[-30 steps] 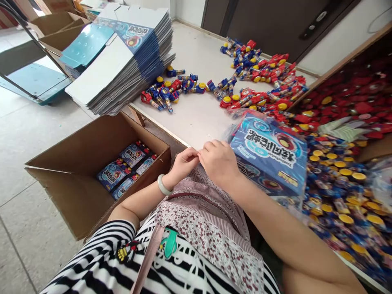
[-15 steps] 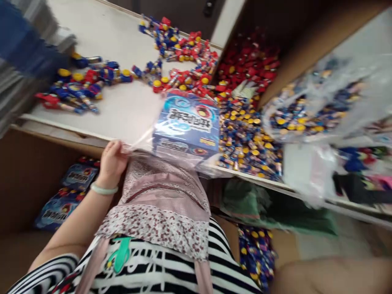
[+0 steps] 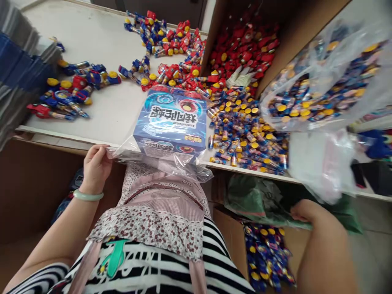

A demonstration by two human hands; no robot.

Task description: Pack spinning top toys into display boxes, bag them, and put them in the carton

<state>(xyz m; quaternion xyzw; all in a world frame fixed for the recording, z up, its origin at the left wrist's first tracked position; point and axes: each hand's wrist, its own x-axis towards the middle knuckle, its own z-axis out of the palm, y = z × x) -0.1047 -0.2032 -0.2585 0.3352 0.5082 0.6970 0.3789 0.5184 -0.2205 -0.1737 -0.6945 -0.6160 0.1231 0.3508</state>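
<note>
Near the table's front edge lies a blue printed box point(image 3: 171, 122) inside a clear plastic bag point(image 3: 200, 172), red toys showing at its far side. My left hand point(image 3: 97, 163), with a pale green bangle at the wrist, pinches a corner of that bag left of the box. My right hand point(image 3: 303, 211) is low on the right, over a green sack point(image 3: 254, 200) below the table edge. Its fingers are curled; whether they grip the sack's edge or something else is too blurred to tell.
Red and blue toys point(image 3: 76, 92) lie on the white table point(image 3: 101, 36). Small yellow-capped tubes point(image 3: 245, 139) fill the area right of the box. A carton holds red pieces point(image 3: 245, 53). Further right is a plastic bag of tubes point(image 3: 306, 102). Blue packets point(image 3: 268, 257) sit below.
My right hand has come into view at the green sack; before, only a blurred arm showed at lower right. The view has shifted, and my left hand still holds the bag.
</note>
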